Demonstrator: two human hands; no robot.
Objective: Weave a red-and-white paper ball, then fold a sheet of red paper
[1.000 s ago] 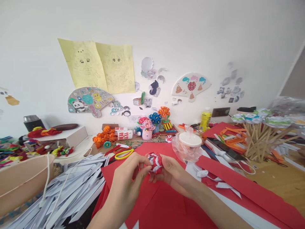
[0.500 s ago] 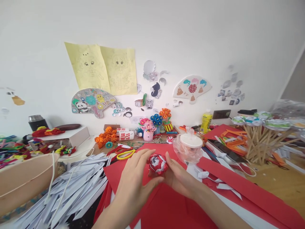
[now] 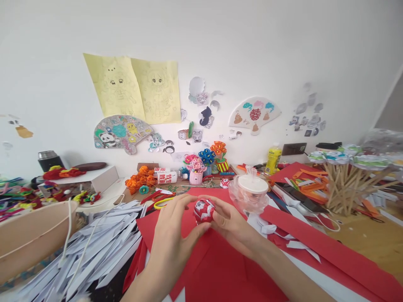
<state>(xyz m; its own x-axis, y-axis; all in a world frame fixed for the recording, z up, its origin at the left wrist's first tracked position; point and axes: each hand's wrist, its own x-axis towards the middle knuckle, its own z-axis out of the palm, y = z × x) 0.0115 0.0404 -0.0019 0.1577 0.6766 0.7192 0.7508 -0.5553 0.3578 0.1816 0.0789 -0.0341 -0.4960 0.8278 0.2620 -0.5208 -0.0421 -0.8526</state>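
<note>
A small ball woven from red and white paper strips (image 3: 204,211) is held between both hands above a sheet of red paper (image 3: 226,260). My left hand (image 3: 176,228) cups it from the left, thumb under it and fingers curled over its top. My right hand (image 3: 231,222) grips it from the right with fingers wrapped behind. Both forearms reach in from the bottom edge.
A heap of folded white paper strips (image 3: 94,247) lies at the left by a tan bowl (image 3: 31,239). A clear bag with a white lidded cup (image 3: 250,191) stands just behind the hands. Paper flowers (image 3: 204,161), glue bottles and a bundle of sticks (image 3: 343,184) crowd the back.
The paper ball has been turned and lifted slightly between the hands; my left fingers moved from pinching its left side to curling round it.
</note>
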